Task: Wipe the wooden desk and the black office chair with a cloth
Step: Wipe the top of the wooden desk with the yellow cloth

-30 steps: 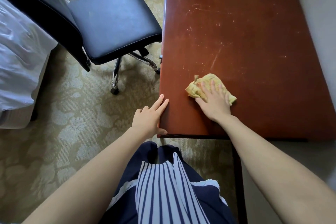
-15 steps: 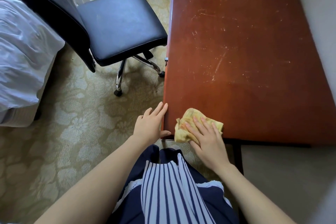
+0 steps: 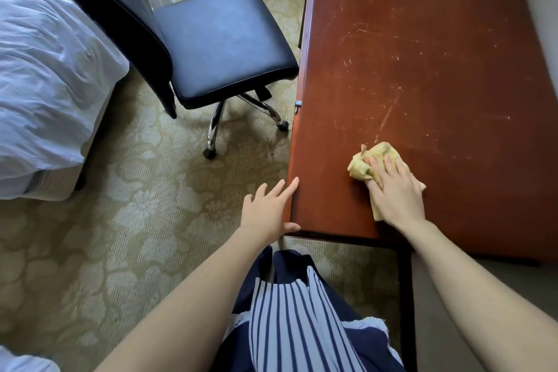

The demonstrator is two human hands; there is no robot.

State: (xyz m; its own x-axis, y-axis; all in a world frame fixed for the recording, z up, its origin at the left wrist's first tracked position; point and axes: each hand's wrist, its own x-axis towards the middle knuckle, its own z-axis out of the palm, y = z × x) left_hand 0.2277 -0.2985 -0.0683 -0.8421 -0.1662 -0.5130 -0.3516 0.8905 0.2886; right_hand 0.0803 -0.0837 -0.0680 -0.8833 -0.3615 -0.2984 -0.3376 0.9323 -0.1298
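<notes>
Bedding (image 3: 45, 75) occupies the far left, with the black office chair (image 3: 223, 48) just beside it on the patterned carpet (image 3: 136, 190), untouched and near the desk's long edge. My left hand (image 3: 267, 214) rests against the near corner of the wooden desk (image 3: 437, 69), fingers straight, gripping nothing. My right hand (image 3: 395, 190) presses the crumpled yellow cloth (image 3: 367, 160) flat on the desktop, fingers extended over it. Risk: the cloth is bunched, so contact is probably uneven and streaks may remain; a stroke toward the near edge could carry it off the desk. Pale scuffs mark most of the far surface. Nothing obstructs that area; the chair's wheeled base (image 3: 217, 130) may roll when wiped.
</notes>
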